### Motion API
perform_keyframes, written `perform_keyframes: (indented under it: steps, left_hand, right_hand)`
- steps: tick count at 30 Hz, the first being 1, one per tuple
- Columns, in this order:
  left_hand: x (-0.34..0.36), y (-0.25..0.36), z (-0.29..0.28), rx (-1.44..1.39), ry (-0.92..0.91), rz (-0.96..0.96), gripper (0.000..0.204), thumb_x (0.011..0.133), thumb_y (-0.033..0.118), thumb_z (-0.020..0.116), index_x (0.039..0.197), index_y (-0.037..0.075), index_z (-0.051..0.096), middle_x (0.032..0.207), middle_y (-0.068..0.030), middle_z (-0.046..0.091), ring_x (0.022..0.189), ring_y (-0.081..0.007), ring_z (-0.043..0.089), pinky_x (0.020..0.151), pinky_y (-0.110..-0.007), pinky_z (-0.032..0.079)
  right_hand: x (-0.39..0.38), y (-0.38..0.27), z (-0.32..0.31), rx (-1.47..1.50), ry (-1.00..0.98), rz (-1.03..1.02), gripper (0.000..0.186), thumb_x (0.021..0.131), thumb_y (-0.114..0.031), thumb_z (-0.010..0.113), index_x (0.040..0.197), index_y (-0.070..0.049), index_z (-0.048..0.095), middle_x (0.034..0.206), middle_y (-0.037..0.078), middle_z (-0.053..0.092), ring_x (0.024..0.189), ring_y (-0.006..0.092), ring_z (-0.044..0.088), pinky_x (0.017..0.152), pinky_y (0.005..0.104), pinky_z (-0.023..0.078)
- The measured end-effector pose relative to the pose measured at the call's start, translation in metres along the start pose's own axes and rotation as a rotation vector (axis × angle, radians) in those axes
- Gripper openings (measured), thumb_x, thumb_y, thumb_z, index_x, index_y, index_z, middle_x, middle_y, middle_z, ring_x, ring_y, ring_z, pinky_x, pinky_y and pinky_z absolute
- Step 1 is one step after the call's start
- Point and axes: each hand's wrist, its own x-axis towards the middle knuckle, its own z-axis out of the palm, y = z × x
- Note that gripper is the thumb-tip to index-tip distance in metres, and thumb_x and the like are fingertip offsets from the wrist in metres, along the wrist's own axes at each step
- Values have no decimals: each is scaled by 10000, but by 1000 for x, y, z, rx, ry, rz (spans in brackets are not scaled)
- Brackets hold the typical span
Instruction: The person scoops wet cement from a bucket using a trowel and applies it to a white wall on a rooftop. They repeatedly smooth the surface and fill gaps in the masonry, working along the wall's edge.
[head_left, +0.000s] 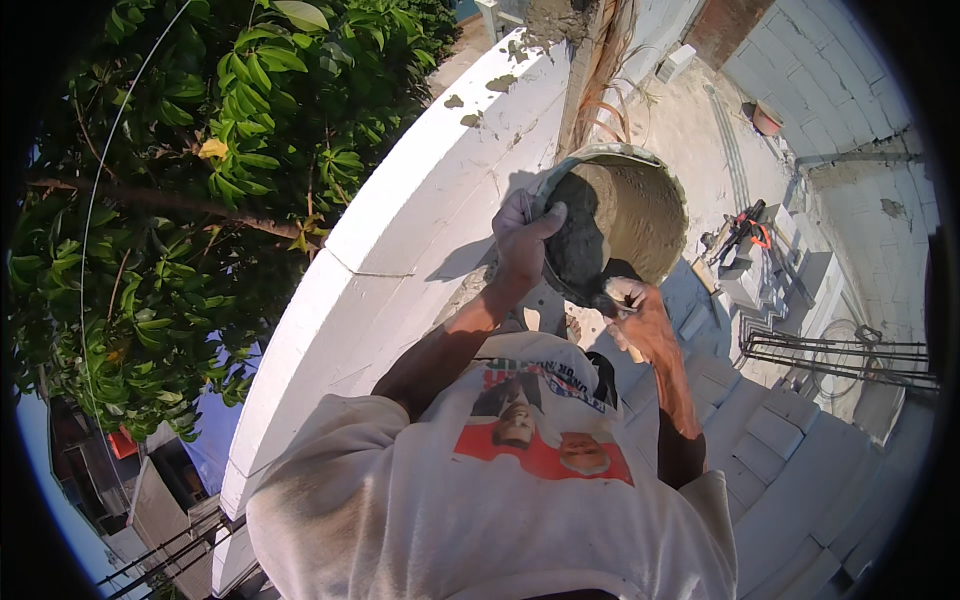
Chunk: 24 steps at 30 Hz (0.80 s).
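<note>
A mortar-caked bucket (640, 205) is tilted toward me above the top of a white block wall (400, 250). My left hand (522, 238) grips its near rim, thumb hooked inside. My right hand (632, 310), smeared with grey mortar, is closed on the bucket's lower edge. Wet grey mortar (582, 240) lies inside the bucket against its near wall. My white printed shirt fills the lower part of the view.
A leafy tree (200, 180) stands left of the wall, with rooftops far below. Stacked white blocks (780, 440) lie at the right. Bent steel rebar (840, 355) and an orange-handled tool (748, 225) rest on the sandy floor. Another block wall (830, 90) rises behind.
</note>
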Motion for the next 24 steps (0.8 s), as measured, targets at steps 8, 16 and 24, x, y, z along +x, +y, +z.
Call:
perform_keyframes:
  steps: [8, 16, 24]
  left_hand:
    - [-26, 26, -29, -375, 258, -125, 109, 976, 103, 642, 926, 48, 562, 979, -115, 689, 905, -190, 688, 814, -375, 593]
    - [-72, 0, -94, -214, 585, -117, 269, 794, -54, 672, 1059, -25, 638, 1010, -143, 723, 895, -216, 706, 815, -344, 584]
    - [-103, -12, -120, -152, 547, -173, 168, 770, -40, 697, 849, 61, 588, 878, -93, 714, 775, -178, 685, 739, -326, 571]
  right_hand:
    - [-8, -51, 0, -177, -80, -66, 200, 905, -8, 624, 1101, -5, 669, 692, 14, 587, 523, 84, 533, 442, 292, 430]
    - [7, -184, -4, 32, -390, -236, 74, 966, -31, 554, 951, 19, 607, 656, 50, 577, 481, 98, 534, 435, 269, 441]
    - [178, -294, -101, 951, -669, -503, 362, 1088, -198, 382, 1305, 85, 446, 798, 75, 481, 510, 129, 432, 383, 284, 432]
